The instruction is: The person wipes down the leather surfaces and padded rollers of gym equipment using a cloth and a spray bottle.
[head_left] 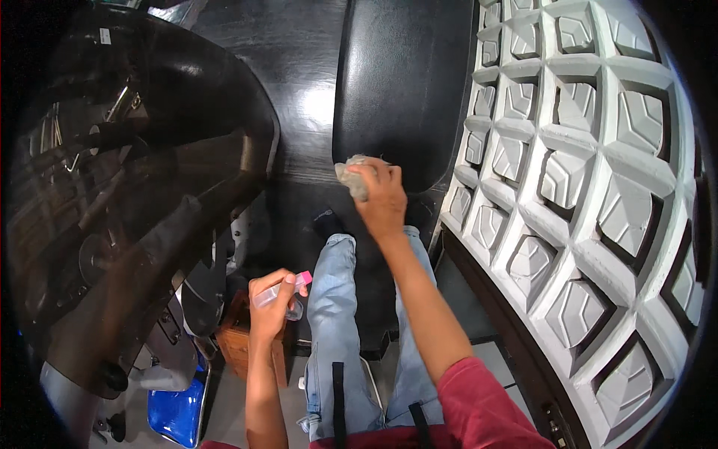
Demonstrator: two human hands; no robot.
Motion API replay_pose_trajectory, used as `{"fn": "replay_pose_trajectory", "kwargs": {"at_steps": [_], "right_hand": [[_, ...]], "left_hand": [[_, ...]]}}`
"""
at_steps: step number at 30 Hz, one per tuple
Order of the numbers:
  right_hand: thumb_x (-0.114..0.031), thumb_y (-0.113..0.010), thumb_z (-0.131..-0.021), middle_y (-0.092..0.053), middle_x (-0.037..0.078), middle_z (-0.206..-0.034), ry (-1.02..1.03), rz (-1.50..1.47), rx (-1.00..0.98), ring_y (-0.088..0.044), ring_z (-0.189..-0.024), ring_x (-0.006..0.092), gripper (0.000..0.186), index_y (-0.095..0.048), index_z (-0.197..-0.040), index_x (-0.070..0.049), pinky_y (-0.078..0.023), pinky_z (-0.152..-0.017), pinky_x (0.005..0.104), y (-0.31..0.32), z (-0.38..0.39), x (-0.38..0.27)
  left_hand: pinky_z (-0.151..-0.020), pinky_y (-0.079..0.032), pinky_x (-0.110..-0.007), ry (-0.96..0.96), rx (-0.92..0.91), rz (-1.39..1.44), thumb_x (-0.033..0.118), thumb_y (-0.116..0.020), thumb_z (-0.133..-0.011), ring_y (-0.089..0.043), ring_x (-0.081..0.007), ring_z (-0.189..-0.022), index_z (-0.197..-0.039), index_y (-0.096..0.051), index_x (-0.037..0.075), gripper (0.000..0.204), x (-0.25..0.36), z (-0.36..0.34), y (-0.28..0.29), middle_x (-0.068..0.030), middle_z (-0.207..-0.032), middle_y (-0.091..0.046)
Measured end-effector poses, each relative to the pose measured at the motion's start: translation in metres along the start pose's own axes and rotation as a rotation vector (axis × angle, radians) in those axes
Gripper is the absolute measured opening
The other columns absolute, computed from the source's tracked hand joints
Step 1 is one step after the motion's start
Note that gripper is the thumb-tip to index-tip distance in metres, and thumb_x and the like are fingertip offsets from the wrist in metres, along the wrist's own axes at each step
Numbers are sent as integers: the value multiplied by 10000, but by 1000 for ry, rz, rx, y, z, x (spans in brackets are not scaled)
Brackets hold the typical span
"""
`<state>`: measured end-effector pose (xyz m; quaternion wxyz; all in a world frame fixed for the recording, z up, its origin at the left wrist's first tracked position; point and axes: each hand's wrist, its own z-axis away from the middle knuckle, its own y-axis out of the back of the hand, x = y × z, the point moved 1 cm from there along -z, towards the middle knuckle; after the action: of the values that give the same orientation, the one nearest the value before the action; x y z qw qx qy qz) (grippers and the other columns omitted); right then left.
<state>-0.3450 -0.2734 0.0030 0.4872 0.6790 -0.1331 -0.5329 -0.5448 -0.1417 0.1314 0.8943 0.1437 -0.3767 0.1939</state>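
Observation:
My right hand (pixel 384 202) is closed round a crumpled pale beige cloth (pixel 350 179). Both are at the near end of a long black padded cushion (pixel 407 82), by its left corner; whether the cloth presses on it I cannot tell. Lower down on the left, my left hand (pixel 267 303) grips a small clear plastic bottle with a pink top (pixel 303 280). Its fingers wrap the body, so part of the bottle is hidden. This hand is beside my left knee, apart from the cushion.
A white lattice wall (pixel 576 127) with leaf-shaped blocks rises along the right. On the left stands a large glossy dark tabletop (pixel 187 82), its rounded edge towards me. Below it are a brown wooden box (pixel 233 344) and a blue chair seat (pixel 176 411). Dark wooden planking (pixel 292 52) adjoins the cushion.

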Motion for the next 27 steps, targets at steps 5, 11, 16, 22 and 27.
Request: {"fn": "replay_pose_trajectory", "kwargs": {"at_steps": [5,11,16,22,27], "right_hand": [[-64,-778,-714,-590,38,-1182,-64,62,37,-550,-1090,320,458,-647,-1130,-203,-503,-912,434,48,0,48],[-152,-721,-828,-600,171,-1144,-633,-12,218,-581,-1084,408,366,-621,-1175,-93,-468,-932,471,103,30,135],[-208,-666,-879,-615,220,-1290,-619,-331,-16,-561,-1245,390,435,-595,-1278,-52,-433,-1034,427,162,70,92],[-267,-676,-898,-637,188,-1247,-653,-747,-73,-634,-1138,282,496,-559,-1315,-27,-494,-980,369,213,88,44],[-354,-621,-926,-645,198,-1137,-719,-1482,-385,-682,-971,351,443,-545,-1224,-36,-601,-780,593,319,61,-45]], "left_hand": [[-485,-395,-237,10,-8,17,259,-589,-997,-516,-64,-516,-767,-676,-18,370,5,7,-3,-41,-704,-689],[-492,-401,-227,67,-33,15,246,-602,-989,-526,-53,-528,-776,-686,-12,346,32,37,-13,-27,-702,-683],[-530,-378,-222,79,-9,-107,255,-735,-894,-513,-22,-597,-780,-690,35,252,70,80,-14,27,-674,-629],[-579,-403,-244,-68,-5,-145,203,-765,-873,-503,-30,-662,-845,-691,26,194,175,132,-40,44,-678,-598],[-588,-403,-243,-213,16,-236,243,-755,-891,-522,-35,-674,-851,-686,50,208,232,165,-49,49,-707,-598]]}}
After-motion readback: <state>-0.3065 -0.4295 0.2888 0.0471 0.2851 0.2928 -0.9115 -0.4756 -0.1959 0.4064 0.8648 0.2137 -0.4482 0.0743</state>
